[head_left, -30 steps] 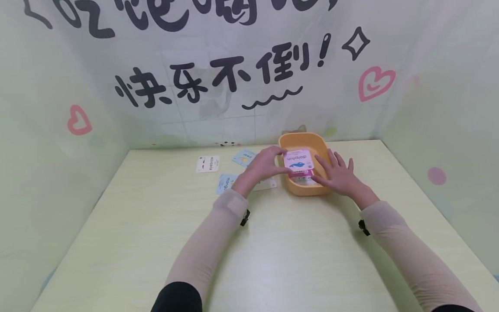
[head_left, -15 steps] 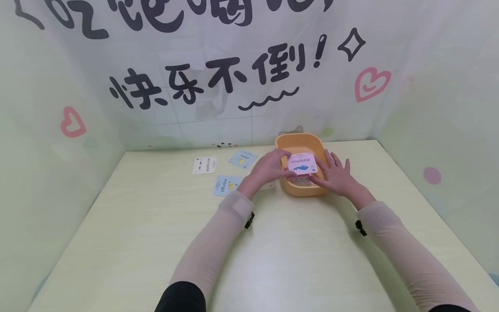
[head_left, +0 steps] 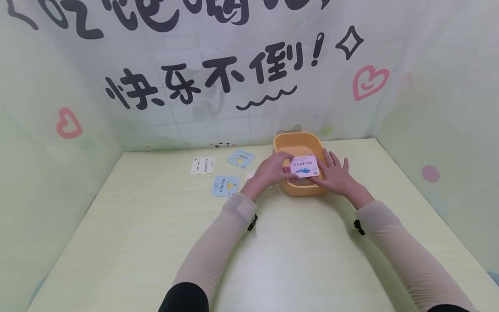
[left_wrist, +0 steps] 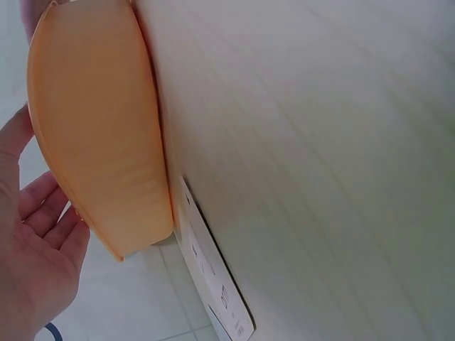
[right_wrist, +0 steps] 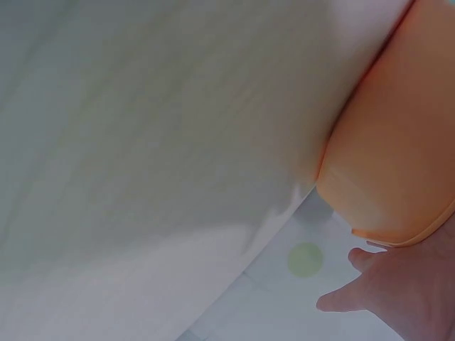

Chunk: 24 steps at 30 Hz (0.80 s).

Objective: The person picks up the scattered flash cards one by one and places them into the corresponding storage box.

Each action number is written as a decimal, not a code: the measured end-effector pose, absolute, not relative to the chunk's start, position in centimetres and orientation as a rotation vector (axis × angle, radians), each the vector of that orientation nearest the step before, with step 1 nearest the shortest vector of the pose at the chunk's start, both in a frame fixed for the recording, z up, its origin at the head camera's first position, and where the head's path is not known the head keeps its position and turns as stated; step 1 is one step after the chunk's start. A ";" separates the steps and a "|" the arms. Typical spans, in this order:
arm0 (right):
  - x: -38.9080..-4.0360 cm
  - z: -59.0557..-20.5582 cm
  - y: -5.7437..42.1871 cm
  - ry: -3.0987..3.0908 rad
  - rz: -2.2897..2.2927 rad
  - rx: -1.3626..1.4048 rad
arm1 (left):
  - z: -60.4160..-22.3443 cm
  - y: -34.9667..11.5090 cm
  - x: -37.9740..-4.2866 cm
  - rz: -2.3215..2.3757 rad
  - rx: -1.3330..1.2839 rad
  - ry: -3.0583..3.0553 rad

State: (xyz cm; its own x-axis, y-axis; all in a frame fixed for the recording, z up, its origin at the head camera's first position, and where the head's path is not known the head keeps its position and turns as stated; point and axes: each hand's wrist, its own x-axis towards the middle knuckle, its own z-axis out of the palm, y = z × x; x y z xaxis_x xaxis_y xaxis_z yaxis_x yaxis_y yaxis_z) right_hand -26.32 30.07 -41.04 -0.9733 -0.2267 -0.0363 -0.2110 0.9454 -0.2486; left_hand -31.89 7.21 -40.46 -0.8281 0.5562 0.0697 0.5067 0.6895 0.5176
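Note:
A pink card reading "dolphin" (head_left: 305, 166) is over the orange box (head_left: 302, 190) in the head view. My left hand (head_left: 270, 170) pinches its left edge between thumb and index finger. On the other side, my right hand (head_left: 336, 176) has its thumb and index fingertips right at the card's right edge, the remaining fingers spread over the box's right rim. Under the card, a magenta piece (head_left: 286, 169) shows inside the box. Both wrist views show the outside wall of the orange box (left_wrist: 99, 128), with the left fingers (left_wrist: 48, 214) above its rim.
Left of the box lie an eyebrow card (head_left: 203, 165), a pear card (head_left: 241, 159) and a mango card (head_left: 225, 186). Another white card (head_left: 250, 175) is mostly covered by the left hand. A printed cloth (head_left: 175, 121) hangs behind the table (head_left: 156, 242).
The dolphin card has moved right and slightly toward me with my left hand, up to the right fingertips. My right hand stays at the box's right side. The head view has shifted slightly.

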 end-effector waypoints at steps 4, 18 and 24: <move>-26.3 -41.0 30.0 3.033 -0.368 -0.337 | -40.5 7.3 -31.9 0.785 0.877 2.825; -26.3 -40.9 29.9 3.039 -0.365 -0.332 | -40.1 7.4 -31.4 0.569 0.760 2.956; -26.1 -41.0 29.9 3.049 -0.369 -0.354 | -39.9 7.4 -31.2 0.547 0.721 2.947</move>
